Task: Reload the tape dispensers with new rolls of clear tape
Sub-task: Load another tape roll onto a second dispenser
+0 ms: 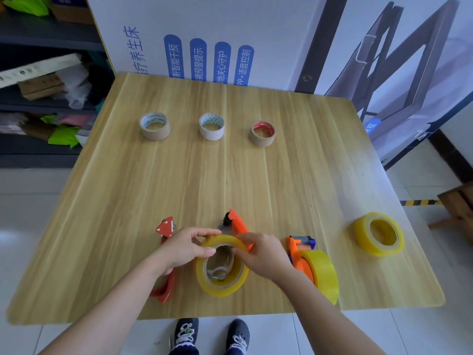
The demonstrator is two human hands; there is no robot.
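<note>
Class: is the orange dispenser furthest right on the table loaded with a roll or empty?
Loaded: a yellowish clear roll stands on edge, mounted on the right dispenser, against its orange frame. Threading: cannot tell.

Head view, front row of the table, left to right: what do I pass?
Red dispenser → middle tape roll → loaded orange dispenser → loose tape roll. The dispenser behind the middle roll overlaps it, so it is left out.

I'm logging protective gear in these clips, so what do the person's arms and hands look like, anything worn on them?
The left forearm and right forearm are bare to the frame's edge, no sleeves showing. The left hand and right hand wear no gloves; no ring, watch or bracelet is visible.
</note>
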